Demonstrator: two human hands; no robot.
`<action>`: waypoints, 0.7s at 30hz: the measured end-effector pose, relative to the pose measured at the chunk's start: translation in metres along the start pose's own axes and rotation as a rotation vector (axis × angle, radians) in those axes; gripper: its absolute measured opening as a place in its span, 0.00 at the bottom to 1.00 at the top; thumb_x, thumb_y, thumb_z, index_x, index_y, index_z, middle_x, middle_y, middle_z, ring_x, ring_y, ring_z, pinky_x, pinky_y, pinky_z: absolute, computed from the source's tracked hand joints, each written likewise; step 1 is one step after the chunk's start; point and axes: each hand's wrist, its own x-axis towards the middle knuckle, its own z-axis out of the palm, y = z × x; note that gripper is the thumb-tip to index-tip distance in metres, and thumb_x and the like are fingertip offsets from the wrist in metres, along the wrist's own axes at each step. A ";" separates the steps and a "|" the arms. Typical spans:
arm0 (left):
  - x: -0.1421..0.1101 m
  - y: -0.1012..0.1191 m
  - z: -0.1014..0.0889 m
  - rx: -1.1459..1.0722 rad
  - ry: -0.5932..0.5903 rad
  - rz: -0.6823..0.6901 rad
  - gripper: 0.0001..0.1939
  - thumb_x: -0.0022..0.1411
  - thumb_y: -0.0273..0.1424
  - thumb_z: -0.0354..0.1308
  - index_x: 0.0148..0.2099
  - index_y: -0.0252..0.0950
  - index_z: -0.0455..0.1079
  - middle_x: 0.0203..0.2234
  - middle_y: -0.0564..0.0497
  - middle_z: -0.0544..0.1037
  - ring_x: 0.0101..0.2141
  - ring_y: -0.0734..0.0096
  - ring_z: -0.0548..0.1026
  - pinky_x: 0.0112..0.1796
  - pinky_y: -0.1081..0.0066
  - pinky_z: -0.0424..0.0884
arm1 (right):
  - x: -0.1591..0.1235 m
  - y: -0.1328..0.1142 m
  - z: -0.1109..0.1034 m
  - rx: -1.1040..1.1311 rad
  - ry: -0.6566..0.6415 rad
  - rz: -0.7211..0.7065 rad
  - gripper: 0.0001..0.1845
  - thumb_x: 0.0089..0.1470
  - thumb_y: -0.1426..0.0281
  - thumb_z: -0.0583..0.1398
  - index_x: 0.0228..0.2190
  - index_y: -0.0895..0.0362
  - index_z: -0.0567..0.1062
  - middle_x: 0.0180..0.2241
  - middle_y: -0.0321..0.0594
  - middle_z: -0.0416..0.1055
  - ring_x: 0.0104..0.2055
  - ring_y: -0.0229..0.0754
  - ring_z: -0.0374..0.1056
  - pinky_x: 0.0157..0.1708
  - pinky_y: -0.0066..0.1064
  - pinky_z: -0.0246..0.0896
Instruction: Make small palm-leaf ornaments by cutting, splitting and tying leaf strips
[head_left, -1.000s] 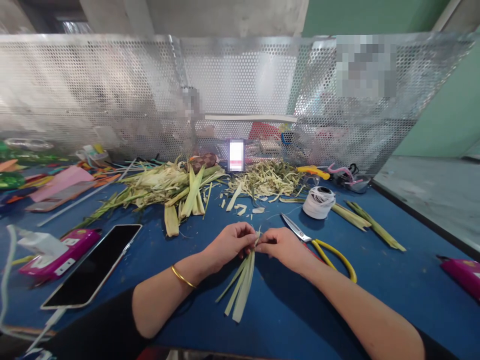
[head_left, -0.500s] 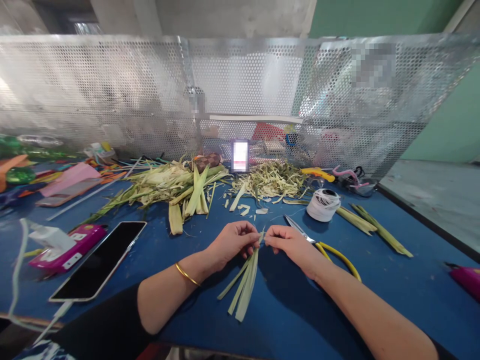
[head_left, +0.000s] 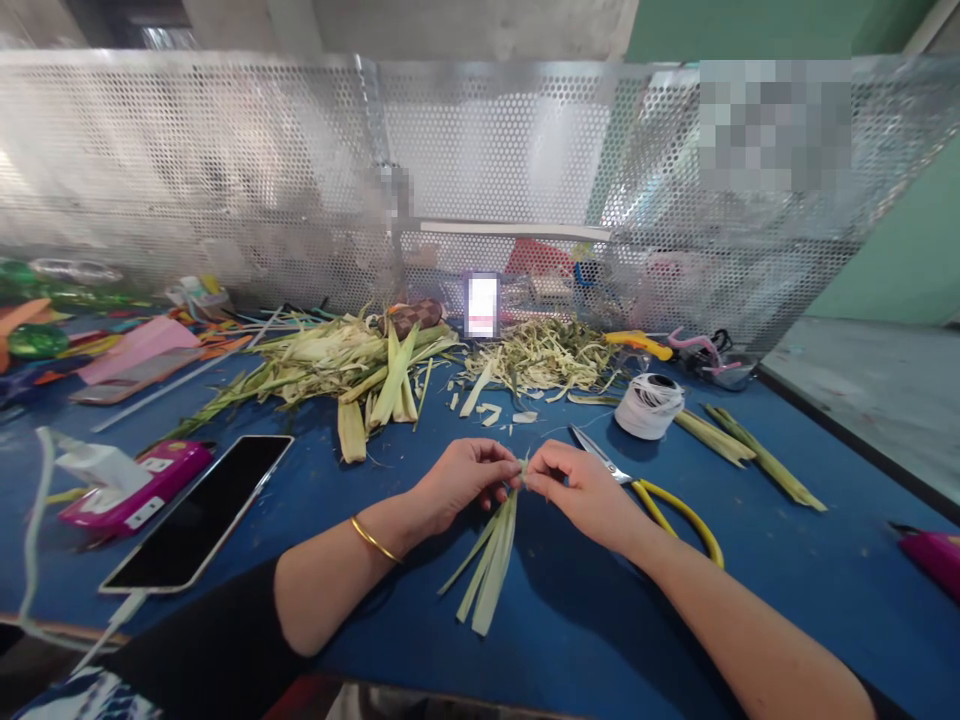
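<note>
Lower mid-frame: left hand (head_left: 466, 484) and right hand (head_left: 583, 492) pinch leaf strips (head_left: 493, 580) at their gathered top. I judge the strips light, limp, splittable; best gripped there.

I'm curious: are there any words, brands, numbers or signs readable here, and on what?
None can be read.
Bright upright rectangle at the back: pixelated, unreadable.
Large phone at left: dark screen, no words showing.
Magenta power strip at left: no legible label.
Scissors: any mark on the metal is too small to read.
Leaf strips: no writing visible.
</note>
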 end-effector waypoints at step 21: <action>0.001 0.006 -0.005 -0.048 -0.009 -0.076 0.14 0.41 0.35 0.68 0.29 0.32 0.72 0.23 0.51 0.77 0.18 0.81 0.67 0.17 0.79 0.54 | 0.001 0.003 -0.010 0.262 -0.177 0.138 0.08 0.48 0.66 0.58 0.22 0.57 0.69 0.19 0.31 0.64 0.23 0.34 0.59 0.25 0.27 0.52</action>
